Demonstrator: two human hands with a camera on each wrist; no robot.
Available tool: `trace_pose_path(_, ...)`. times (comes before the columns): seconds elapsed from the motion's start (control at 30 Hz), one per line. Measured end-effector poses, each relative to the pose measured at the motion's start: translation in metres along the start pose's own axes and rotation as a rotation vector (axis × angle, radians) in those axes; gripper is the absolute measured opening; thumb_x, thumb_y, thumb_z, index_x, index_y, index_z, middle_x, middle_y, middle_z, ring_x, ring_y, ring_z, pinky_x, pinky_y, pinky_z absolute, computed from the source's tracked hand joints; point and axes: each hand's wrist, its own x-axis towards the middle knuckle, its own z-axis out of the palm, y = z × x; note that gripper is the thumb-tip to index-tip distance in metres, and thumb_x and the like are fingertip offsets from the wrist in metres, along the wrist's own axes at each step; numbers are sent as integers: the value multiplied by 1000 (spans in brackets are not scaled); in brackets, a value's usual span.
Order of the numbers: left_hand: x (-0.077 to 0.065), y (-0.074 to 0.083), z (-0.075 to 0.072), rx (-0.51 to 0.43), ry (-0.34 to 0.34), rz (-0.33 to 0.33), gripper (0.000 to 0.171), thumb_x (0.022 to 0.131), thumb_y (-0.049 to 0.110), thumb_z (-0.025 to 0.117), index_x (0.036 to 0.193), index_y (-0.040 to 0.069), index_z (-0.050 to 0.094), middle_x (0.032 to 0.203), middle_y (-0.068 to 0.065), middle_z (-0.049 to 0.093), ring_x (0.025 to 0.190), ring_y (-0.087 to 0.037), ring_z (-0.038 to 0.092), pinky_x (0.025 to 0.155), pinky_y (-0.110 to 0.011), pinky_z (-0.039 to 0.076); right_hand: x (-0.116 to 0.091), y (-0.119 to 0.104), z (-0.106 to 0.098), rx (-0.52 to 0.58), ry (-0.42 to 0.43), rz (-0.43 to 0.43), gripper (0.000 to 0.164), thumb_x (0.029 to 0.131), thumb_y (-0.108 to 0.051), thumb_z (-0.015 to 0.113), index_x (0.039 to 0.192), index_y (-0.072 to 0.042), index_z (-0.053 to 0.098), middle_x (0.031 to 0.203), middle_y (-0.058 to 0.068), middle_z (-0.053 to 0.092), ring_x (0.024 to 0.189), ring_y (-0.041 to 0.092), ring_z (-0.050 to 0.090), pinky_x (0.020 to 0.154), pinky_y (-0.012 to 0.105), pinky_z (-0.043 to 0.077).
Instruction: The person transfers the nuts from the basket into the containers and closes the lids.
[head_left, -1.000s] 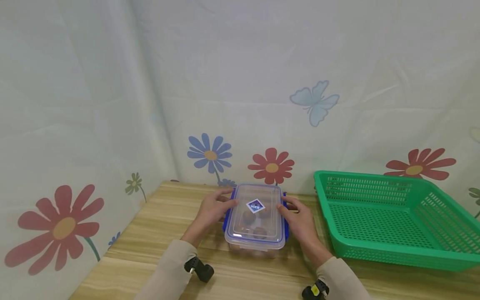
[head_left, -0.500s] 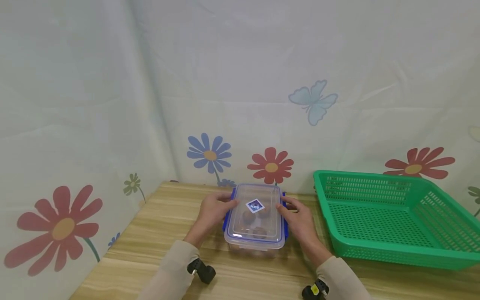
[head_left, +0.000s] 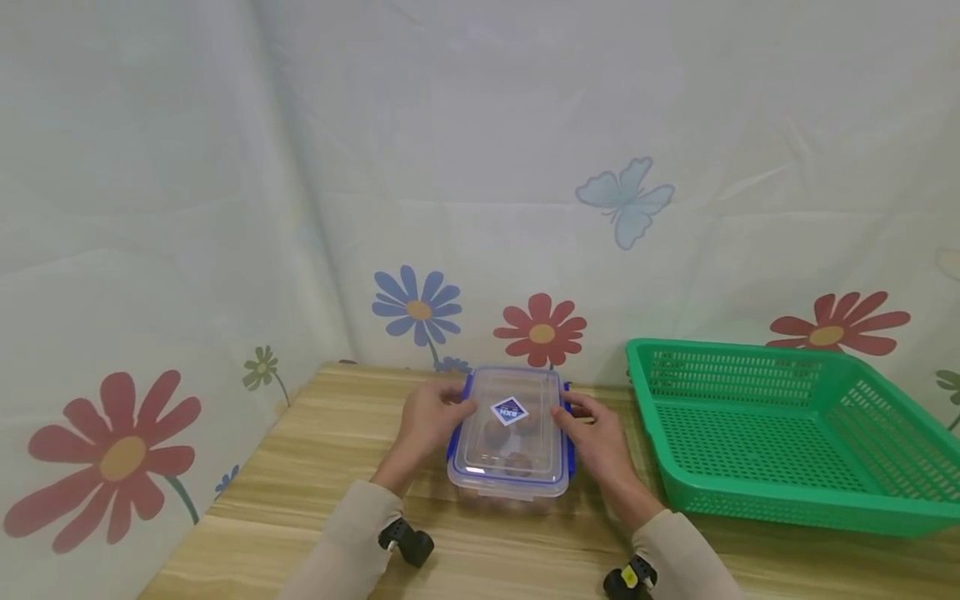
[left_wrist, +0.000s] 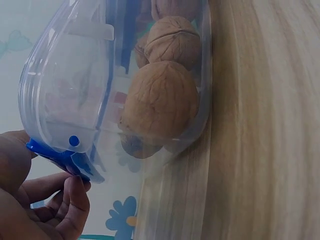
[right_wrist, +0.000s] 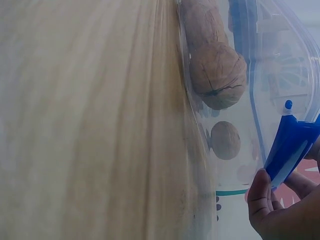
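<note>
A clear plastic food container with a clear lid stands on the table. Several walnuts lie inside, seen through its wall. Blue latches line both sides. On the left side, my left hand has its thumb on the lid's edge and its fingers curled at the left latch. Opposite, my right hand grips the right side the same way. In the right wrist view, its fingertips touch the lower edge of the right latch, which slants outward from the wall.
A green perforated plastic basket stands to the right of the container. The wood-grain table extends to the left and front. A flower-printed curtain hangs behind and along the left.
The left hand's fingers have drawn in slightly at the container's side. The right hand and the container hold almost the same place.
</note>
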Motion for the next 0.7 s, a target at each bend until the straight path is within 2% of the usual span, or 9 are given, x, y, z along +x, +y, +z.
trace_pose_path(0.43,1,-2,-1,-17,4,-17,29,92,13,81,117,-2,78,106,-14,78,87,-22,70,75,-35,65,0,-2,1,-33,22,-38,42,102,-19,73,140,-1,68,122,22,65,100,32,67,80,38,64)
trace_pose_path(0.7,0,0,-1,-38,-11,-28,29,95,14,80,119,-2,77,107,-14,77,84,-21,70,73,-35,65,-1,-5,1,-49,41,-48,52,102,-19,74,144,7,59,121,27,67,103,37,70,87,48,65)
